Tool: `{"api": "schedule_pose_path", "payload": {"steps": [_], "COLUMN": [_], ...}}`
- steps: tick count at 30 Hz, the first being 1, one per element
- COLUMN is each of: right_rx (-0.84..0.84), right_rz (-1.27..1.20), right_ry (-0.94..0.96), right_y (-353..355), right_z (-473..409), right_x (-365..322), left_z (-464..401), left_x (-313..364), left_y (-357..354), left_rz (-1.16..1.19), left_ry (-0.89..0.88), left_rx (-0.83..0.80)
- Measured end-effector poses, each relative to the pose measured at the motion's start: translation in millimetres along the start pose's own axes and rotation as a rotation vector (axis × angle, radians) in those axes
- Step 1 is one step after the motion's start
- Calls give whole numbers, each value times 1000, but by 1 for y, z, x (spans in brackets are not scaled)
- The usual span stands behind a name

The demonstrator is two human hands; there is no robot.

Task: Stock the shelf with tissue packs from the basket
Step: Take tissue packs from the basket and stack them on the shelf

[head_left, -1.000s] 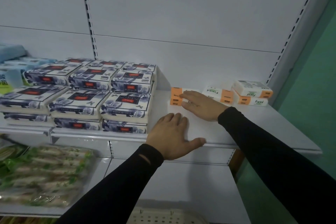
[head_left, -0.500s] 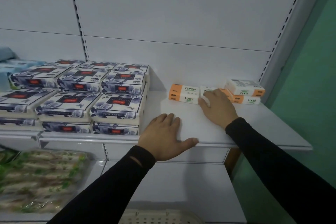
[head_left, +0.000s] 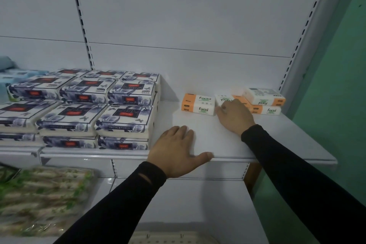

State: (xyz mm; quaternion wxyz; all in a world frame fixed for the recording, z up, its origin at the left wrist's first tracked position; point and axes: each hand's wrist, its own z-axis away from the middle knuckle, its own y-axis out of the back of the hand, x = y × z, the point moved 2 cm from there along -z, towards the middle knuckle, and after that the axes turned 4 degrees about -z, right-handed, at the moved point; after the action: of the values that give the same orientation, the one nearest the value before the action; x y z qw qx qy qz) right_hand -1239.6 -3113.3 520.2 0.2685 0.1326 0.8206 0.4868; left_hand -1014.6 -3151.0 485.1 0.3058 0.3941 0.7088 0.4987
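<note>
Right hand (head_left: 235, 117) sits on the middle orange-and-white tissue pack (head_left: 224, 98), fingers curled over its front edge; grip or just a nudge, can't tell. Left hand (head_left: 174, 151) lies flat on the shelf (head_left: 277, 144) front edge, holding nothing. Left stack (head_left: 198, 104) two high, right stack (head_left: 264, 101) two high, both at the back. Bare shelf remains in front, so stocking looks early. Basket (head_left: 168, 238) rim barely shows below, contents hidden. Print reads "Facial"; the blue floral packs (head_left: 122, 123) read "FACIAL&TISSUE".

Orange-and-white tissue packs (head_left: 198, 104) (labelled "Facial") lie stacked along the white shelf's (head_left: 287, 144) back.
</note>
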Motion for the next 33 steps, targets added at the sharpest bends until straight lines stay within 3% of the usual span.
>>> {"api": "schedule_pose_path", "payload": {"steps": [4, 7, 13, 19, 23, 30, 33], "right_rx": [1, -30, -45, -133, -284, -363, -301], "right_rz": [-113, 43, 189, 20, 24, 68, -26], "right_ry": [272, 368, 299, 368, 257, 245, 212], "right_y": [-1, -15, -21, -24, -36, -48, -28], "right_z": [3, -4, -22, -8, -12, -28, -11], "right_x": [-35, -46, -33, -46, -54, -46, -54], "left_z": [-1, -1, 0, -1, -1, -2, -2], "left_x": [0, 0, -2, -1, -1, -1, 0], "left_y": [-1, -2, -1, -2, -2, -1, 0], "left_rz": [-2, -1, 8, -5, 2, 12, 13], "left_ry": [-8, -11, -9, -13, -22, -18, -17], "left_rx": [5, 5, -8, 21, 26, 19, 24]}}
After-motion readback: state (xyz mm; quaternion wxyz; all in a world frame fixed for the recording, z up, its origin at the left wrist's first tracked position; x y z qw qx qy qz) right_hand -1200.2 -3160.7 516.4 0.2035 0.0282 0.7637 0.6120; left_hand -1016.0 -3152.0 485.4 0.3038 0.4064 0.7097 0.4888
